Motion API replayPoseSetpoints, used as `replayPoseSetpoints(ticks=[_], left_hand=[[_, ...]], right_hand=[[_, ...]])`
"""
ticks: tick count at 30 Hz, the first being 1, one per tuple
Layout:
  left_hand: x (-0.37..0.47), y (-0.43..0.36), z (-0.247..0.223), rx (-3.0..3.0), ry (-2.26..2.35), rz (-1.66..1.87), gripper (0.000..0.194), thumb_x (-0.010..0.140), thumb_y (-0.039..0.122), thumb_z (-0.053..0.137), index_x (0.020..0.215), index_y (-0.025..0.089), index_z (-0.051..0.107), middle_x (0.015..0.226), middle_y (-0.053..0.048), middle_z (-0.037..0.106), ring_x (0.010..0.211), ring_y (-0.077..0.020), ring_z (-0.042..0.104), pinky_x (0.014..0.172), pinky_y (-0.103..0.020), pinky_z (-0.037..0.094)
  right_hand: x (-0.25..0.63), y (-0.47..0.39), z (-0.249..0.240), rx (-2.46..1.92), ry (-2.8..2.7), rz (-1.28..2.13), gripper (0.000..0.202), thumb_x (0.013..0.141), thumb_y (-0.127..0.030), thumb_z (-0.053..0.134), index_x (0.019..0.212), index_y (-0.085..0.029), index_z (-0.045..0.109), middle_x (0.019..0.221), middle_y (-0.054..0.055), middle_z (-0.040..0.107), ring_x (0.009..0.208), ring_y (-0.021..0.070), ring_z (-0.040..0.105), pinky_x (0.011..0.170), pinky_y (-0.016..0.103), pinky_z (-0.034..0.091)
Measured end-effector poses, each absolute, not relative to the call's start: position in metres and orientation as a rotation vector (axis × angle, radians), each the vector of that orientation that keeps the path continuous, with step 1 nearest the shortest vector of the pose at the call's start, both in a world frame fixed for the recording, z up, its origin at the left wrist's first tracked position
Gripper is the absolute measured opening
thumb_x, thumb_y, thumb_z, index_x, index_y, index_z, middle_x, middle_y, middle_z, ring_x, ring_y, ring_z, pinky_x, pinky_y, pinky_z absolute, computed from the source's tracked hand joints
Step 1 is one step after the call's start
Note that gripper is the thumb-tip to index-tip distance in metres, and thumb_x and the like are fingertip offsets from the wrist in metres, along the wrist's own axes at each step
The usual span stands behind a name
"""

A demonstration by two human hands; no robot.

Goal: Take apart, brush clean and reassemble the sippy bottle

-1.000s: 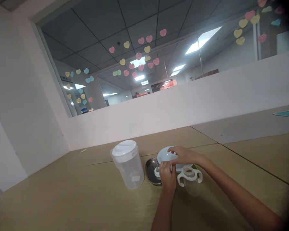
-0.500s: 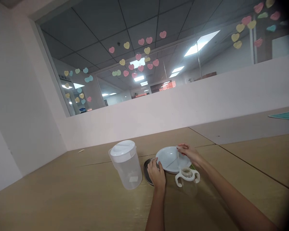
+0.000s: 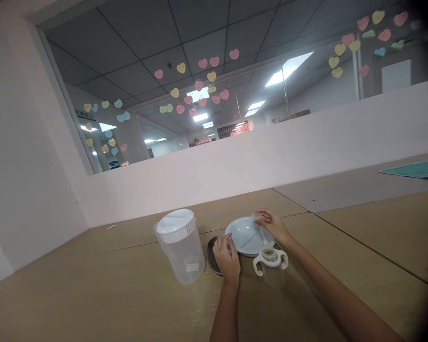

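Tan tabletop (image 3: pixel 92 294) bears a clear bottle with 2 white handles (image 3: pixel 270 261); beyond, the left hand (image 3: pixel 228 256) curls by a grey metal dish (image 3: pixel 211 260), its fingers' grip unclear; the right hand's (image 3: pixel 274 226) fingers pinch a small translucent piece (image 3: pixel 257 216) near a round white plate's (image 3: pixel 240 231) far rim.

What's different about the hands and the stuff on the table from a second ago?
The hands came apart: the left hand moved left, over the metal dish, and the right hand moved right, over the white plate. A small pale piece now shows in its fingers; I can't tell what it is. The pitcher and two-handled bottle stayed put.
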State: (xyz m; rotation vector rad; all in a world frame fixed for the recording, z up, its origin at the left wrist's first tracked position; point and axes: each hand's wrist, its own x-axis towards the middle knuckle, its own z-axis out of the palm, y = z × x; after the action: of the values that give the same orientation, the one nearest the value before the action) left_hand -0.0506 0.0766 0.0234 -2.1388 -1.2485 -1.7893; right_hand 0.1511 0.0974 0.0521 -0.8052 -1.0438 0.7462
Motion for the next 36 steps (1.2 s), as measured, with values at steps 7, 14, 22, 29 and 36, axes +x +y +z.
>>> replayPoseSetpoints(ticks=[7,14,22,29,36], left_hand=[[-0.031,0.039,0.030,-2.603,-0.534,-1.553,0.049,0.082,0.049,0.042,0.117,0.017,0.050,0.095,-0.010,0.062,0.086,-0.0235,0.056,0.077,-0.037,0.042],[-0.021,0.036,0.028,-2.541,-0.666,-1.539,0.038,0.077,0.045,0.052,0.103,0.017,0.053,0.089,-0.008,0.061,0.081,-0.0218,0.056,0.073,-0.036,0.043],[-0.019,0.040,0.021,-2.517,-0.735,-1.585,0.034,0.073,0.042,0.058,0.095,0.017,0.051,0.084,-0.007,0.059,0.079,-0.0216,0.055,0.071,-0.035,0.043],[-0.018,0.039,0.024,-2.469,-0.739,-1.599,0.033,0.073,0.043,0.058,0.093,0.018,0.052,0.082,-0.007,0.060,0.076,-0.0210,0.056,0.069,-0.034,0.045],[-0.018,0.039,0.023,-2.502,-0.754,-1.580,0.033,0.073,0.042,0.058,0.094,0.018,0.052,0.084,-0.007,0.060,0.079,-0.0209,0.056,0.070,-0.035,0.044]], right_hand=[[0.146,0.063,0.090,-0.461,-0.752,0.819,0.039,0.057,-0.027,0.080,0.091,-0.021,0.060,0.093,0.002,0.069,0.075,0.0131,0.067,0.073,0.025,0.057],[0.137,0.049,0.094,-0.387,-0.719,1.035,0.035,0.057,-0.020,0.081,0.086,-0.021,0.062,0.075,0.000,0.070,0.069,0.0117,0.067,0.067,0.021,0.058],[0.138,0.041,0.092,-0.407,-0.929,1.185,0.037,0.058,-0.021,0.080,0.090,-0.020,0.060,0.075,0.000,0.069,0.065,0.0104,0.065,0.062,0.020,0.055],[0.137,0.035,0.093,-0.455,-1.040,1.171,0.039,0.056,-0.027,0.079,0.089,-0.022,0.058,0.072,-0.002,0.066,0.062,0.0126,0.062,0.065,0.029,0.054],[0.140,0.050,0.086,-0.426,-0.835,0.937,0.037,0.061,-0.032,0.077,0.092,-0.026,0.059,0.086,-0.001,0.066,0.082,0.0150,0.064,0.088,0.036,0.051]])
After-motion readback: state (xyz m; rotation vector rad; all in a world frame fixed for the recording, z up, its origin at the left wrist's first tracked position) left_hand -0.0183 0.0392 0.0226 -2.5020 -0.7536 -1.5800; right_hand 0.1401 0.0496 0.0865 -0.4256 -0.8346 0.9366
